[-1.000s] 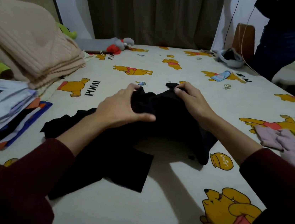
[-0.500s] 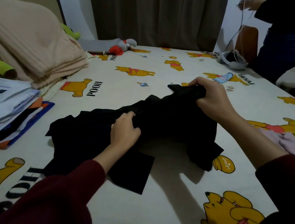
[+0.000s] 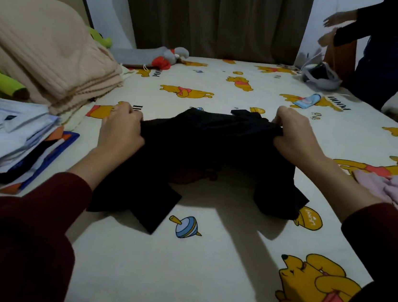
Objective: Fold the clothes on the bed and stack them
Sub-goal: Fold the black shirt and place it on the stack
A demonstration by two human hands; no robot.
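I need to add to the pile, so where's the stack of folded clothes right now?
In the head view the stack of folded clothes sits at the bed's left edge, below the beige blanket and left of the left hand.

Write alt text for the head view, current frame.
Both hands, left and right, grip a black garment and hold it stretched between them over a cartoon-bear bedsheet. A stack of folded clothes lies to the left, a pink garment to the right.
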